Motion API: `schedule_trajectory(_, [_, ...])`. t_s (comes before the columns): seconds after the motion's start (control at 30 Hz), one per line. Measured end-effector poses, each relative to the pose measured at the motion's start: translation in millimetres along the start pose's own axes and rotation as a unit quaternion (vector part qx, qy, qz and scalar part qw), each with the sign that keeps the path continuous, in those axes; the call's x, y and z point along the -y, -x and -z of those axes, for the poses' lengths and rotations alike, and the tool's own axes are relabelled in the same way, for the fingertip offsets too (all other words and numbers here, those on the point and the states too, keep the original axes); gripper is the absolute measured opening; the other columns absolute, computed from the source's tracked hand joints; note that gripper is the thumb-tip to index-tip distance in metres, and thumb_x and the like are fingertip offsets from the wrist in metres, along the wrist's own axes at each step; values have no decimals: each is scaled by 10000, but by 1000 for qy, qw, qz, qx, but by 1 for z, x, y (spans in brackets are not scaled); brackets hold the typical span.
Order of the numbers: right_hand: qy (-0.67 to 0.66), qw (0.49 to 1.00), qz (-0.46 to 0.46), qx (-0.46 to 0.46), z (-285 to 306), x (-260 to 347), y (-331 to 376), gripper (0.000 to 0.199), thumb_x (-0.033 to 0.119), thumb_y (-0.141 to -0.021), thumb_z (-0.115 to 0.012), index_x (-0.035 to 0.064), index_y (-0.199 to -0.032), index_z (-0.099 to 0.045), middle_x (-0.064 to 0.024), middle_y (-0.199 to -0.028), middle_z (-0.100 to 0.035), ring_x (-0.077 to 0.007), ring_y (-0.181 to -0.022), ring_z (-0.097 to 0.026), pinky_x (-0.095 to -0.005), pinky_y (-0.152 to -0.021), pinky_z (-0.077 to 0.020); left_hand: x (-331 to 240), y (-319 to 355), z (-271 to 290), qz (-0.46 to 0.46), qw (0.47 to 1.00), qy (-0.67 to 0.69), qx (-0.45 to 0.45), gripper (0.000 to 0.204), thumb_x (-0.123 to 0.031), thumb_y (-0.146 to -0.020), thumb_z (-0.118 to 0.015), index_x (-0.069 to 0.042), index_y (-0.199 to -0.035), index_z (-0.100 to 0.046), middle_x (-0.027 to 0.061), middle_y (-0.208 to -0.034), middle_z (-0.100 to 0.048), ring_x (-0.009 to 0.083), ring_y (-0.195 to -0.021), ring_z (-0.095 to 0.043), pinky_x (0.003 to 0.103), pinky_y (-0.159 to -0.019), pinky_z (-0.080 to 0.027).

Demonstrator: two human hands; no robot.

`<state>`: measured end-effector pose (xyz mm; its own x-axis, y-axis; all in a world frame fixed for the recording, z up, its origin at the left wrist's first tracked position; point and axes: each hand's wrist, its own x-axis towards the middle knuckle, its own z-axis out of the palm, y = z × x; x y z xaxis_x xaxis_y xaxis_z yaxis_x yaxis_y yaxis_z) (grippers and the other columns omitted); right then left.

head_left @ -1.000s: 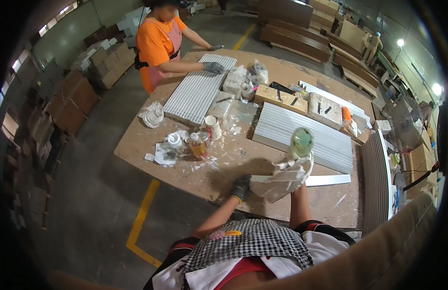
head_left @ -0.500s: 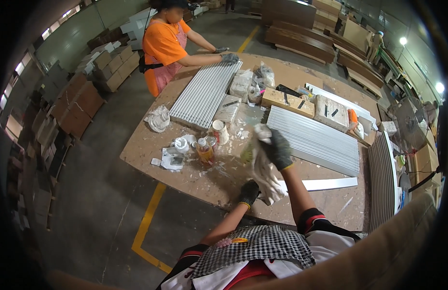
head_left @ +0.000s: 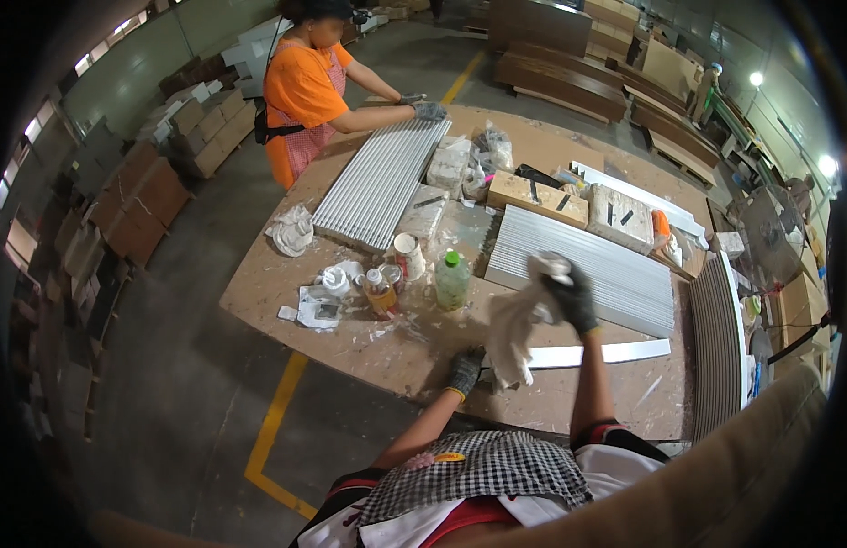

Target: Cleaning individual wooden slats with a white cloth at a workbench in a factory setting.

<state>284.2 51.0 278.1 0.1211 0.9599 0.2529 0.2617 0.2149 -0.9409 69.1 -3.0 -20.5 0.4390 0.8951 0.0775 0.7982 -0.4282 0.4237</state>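
Observation:
My right hand [head_left: 572, 297], in a dark glove, is closed around a white rag [head_left: 513, 333] that hangs down over a long white strip [head_left: 615, 353]. The strip lies along the table's near side, its left part hidden behind the rag. My left hand [head_left: 465, 373], also gloved, is closed at the strip's left end, close to the table's front edge. Beyond the rag stands a bottle with a green cap [head_left: 451, 281]. Left of it are a white cup [head_left: 409, 256] and a bottle of orange-brown liquid [head_left: 380, 294].
A co-worker in orange [head_left: 305, 91] rests gloved hands at a stack of silvery strips [head_left: 380, 187] across the table [head_left: 259, 274]. Another strip stack [head_left: 583, 269] lies beyond my right hand. Wrapped blocks [head_left: 620, 217] and a crumpled cloth [head_left: 291, 230] sit around them.
My right hand has moved right and toward me with the rag, uncovering the green-capped bottle. The left hand stays by the strip's end. The whole view has shifted slightly.

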Motion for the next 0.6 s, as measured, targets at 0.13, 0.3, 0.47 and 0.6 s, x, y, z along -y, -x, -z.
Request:
schedule_trajectory(0.13, [320,943,14,94,115,145,59,444,87,-730,-777,67,-1158,-661,-89,-1013,-687,-202,-935,-657,-331,-844,-523,-4,15,35,26,973,227,-25,386,-342,-841,-660,-57,-1100,-626,132,-1013,-669,319,-924,-639,431,-828,-510])
schedule_trajectory(0.3, [367,912,-75,169,125,219,90,394,101,-713,-777,124,-1099,-704,-99,-997,-693,-235,-886,-682,-336,-793,-536,-33,7,68,52,953,295,-49,339,-313,-817,-723,-23,-975,-646,189,-915,-679,341,-827,-639,417,-802,-504])
schedule_trajectory(0.47, [317,936,-15,152,23,22,104,372,176,-829,-697,74,-1179,-621,-146,-1094,-660,-304,-994,-644,-393,-894,-508,-37,1,106,197,914,353,-48,322,-303,-924,-577,3,-981,-660,211,-949,-682,369,-846,-642,416,-779,-506])
schedule_trajectory(0.6, [464,827,76,308,-75,-82,162,625,312,-896,-523,102,-1464,-370,-167,-1554,-275,-372,-1447,-218,-569,-1162,-112,-8,4,61,76,984,142,-70,318,-275,-958,-512,0,-903,-662,231,-927,-664,385,-869,-634,427,-804,-501])
